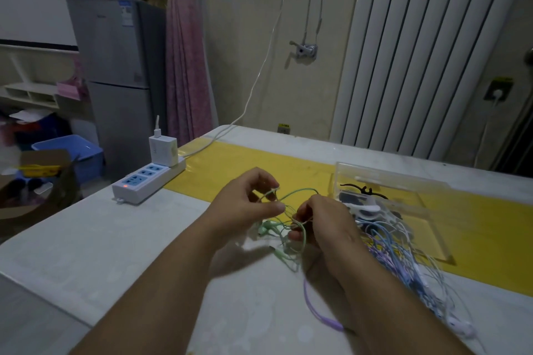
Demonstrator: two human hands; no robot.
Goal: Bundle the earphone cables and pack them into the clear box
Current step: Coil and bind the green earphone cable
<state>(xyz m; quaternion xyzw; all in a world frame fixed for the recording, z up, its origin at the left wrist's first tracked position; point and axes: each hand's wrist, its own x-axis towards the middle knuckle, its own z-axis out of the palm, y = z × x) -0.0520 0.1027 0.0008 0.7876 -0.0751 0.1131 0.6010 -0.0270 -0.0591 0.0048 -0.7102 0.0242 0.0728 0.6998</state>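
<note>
Both hands work the thin mint-green earphone cable (300,190) just above the tabletop. The left hand (248,202) has its thumb and fingertips curled in, pinching a strand of this cable near its upper loop. The right hand (326,228) has its fingers bent round several gathered loops of the same cable, with the thumb pressed against them from below. Between the two hands the cable arches up in an open loop. Its green earbuds (264,229) and loose lower strands hang down and rest on the table under the hands.

Just right of the right hand stands the clear, rectangular plastic box (389,174), on a broad yellow strip (230,170) that runs across the white table (86,239). White earphones (366,207) and a black curved piece (363,191) show through its walls. A loose heap of pale blue and lilac earphone cables (403,262) spills from the box's near side over the table. One purple cable (317,314) lies apart, partly under the right forearm.

Farther left, at the table's edge, sits a white power strip with blue sockets (147,181), with a white charger block (163,150) plugged into its far end. Beyond the table are a grey refrigerator (115,66), a pink curtain (184,52) and a white ribbed radiator (418,52).
</note>
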